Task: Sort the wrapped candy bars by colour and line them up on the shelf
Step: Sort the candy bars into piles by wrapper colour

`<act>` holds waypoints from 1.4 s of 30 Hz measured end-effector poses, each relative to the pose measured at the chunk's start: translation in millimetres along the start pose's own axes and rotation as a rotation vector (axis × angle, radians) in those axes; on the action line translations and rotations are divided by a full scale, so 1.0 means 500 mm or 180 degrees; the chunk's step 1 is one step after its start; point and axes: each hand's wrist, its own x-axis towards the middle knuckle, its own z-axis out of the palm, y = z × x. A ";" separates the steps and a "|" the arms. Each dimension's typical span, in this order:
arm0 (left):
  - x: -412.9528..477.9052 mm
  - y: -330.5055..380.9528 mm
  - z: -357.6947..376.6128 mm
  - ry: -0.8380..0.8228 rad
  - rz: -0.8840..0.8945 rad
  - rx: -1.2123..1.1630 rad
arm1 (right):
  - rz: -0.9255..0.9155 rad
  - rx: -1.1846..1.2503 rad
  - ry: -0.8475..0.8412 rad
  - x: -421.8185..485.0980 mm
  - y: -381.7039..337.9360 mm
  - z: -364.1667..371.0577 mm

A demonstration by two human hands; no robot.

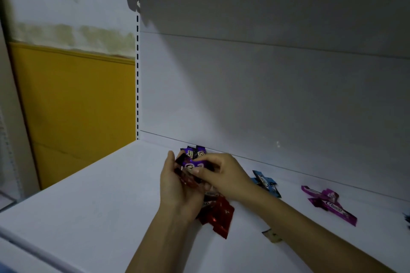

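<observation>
Left hand is cupped round a mixed bunch of bars near the back edge of the shelf, right hand close against it pinching the purple bar on top, so I'd say peel just that one off cleanly, leave the red bars alone, and set it with the purple pile behind.

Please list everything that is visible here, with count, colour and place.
shelf: one, white, under everything.
wall panel: one, yellow, far left.
purple bars: few, purple, at the back wall.
held bars: few, dark red and purple, in the left hand.
red bars: several, red, heaped under that hand.
blue bars: two or three, blue, further right.
magenta bars: about three, magenta, beyond the blue.
left hand: grips the held bars.
right hand: pinches one purple held bar.
</observation>
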 end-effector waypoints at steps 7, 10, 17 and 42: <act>0.014 0.010 -0.017 0.0634 0.0230 -0.0258 | 0.0506 -0.0943 0.1226 0.092 0.084 -0.070; 0.009 0.013 -0.020 0.0709 0.0246 -0.0048 | 0.0560 -0.1269 0.1204 0.122 0.119 -0.062; -0.003 0.018 -0.010 0.0172 0.0172 -0.0510 | 0.0459 -0.1462 0.0837 0.129 0.141 -0.050; -0.026 -0.038 0.019 -0.0587 0.1090 0.1941 | 0.0157 0.0581 0.0108 -0.092 -0.076 -0.008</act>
